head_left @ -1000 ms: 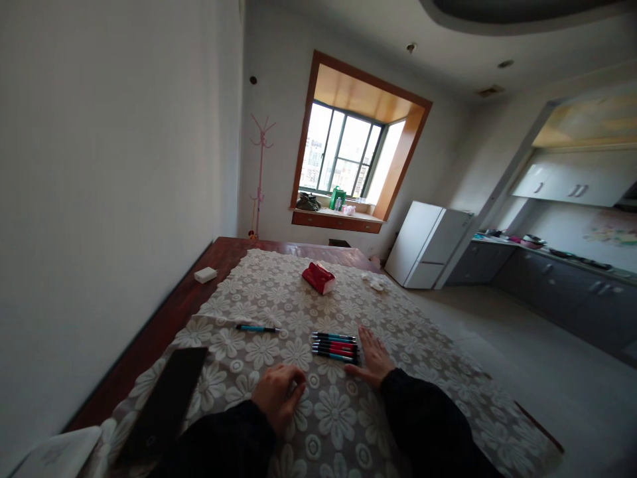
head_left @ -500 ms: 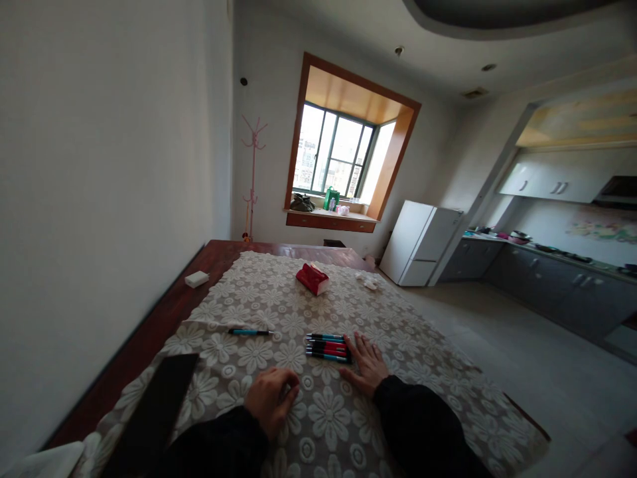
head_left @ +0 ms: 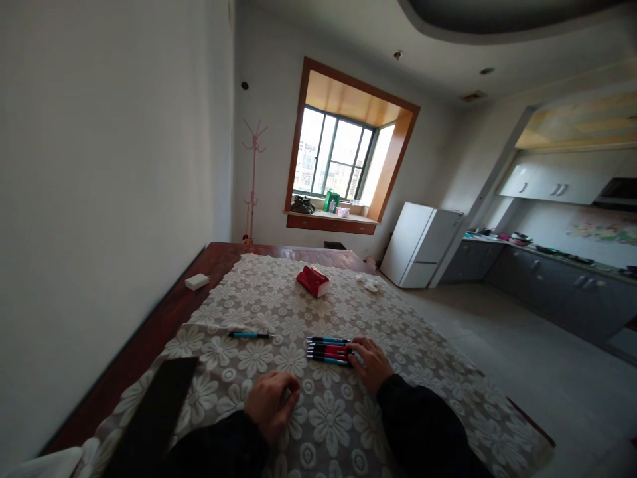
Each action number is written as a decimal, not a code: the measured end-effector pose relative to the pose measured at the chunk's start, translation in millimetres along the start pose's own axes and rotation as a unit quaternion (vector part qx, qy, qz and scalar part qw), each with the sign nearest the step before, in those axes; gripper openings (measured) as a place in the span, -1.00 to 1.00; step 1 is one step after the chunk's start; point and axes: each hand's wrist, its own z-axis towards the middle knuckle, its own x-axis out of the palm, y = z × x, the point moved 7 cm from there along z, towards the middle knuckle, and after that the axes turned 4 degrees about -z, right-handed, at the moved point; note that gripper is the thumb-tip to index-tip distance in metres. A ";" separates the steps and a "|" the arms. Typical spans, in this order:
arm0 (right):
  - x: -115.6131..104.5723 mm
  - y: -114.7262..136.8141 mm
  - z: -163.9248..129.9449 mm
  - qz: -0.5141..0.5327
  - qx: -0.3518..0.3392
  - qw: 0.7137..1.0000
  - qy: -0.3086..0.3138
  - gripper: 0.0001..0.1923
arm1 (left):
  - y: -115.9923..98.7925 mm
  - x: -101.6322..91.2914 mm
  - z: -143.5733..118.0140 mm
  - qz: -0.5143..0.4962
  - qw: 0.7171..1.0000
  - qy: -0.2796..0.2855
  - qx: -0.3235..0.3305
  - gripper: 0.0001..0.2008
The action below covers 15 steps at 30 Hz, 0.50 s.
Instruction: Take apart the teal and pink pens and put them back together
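Observation:
A row of several blue and red pens (head_left: 326,350) lies side by side on a lace floral tablecloth (head_left: 279,312). My right hand (head_left: 371,362) rests at the right ends of these pens, fingers curled over their tips. My left hand (head_left: 271,401) lies loosely curled on the cloth nearer to me, holding nothing that shows. A single blue pen (head_left: 250,335) lies apart to the left.
A dark flat slab (head_left: 154,415) lies at the near left. A red tissue box (head_left: 312,281) and a white object (head_left: 197,281) sit farther back on the wooden table (head_left: 219,255). A white fridge (head_left: 421,245) and kitchen counter (head_left: 547,272) stand to the right.
My right hand went from lying flat beside the pens to curling its fingers over their right ends. The left hand has barely moved. The view shifted slightly.

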 end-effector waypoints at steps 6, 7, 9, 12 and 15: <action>-1.8 5.4 0.8 0.013 -0.012 1.000 -0.004 -0.79 | -1.7 -0.2 -0.5 -0.001 1.000 0.001 0.003 -0.87; -1.4 5.4 0.6 0.016 -0.012 1.000 -0.003 -0.79 | -1.3 -0.1 -0.5 -0.002 1.000 0.001 0.004 -0.87; 0.2 4.5 0.3 0.021 -0.010 1.000 -0.001 -0.78 | -0.2 0.8 -0.3 -0.003 1.000 0.003 0.006 -0.86; 3.5 3.1 -0.3 0.019 -0.012 1.000 0.003 -0.71 | 1.8 2.1 0.0 -0.007 1.000 0.009 0.006 -0.85; 6.5 3.3 -1.3 0.015 -0.020 1.000 0.010 -0.69 | 3.4 2.2 0.0 -0.009 1.000 0.009 0.001 -0.86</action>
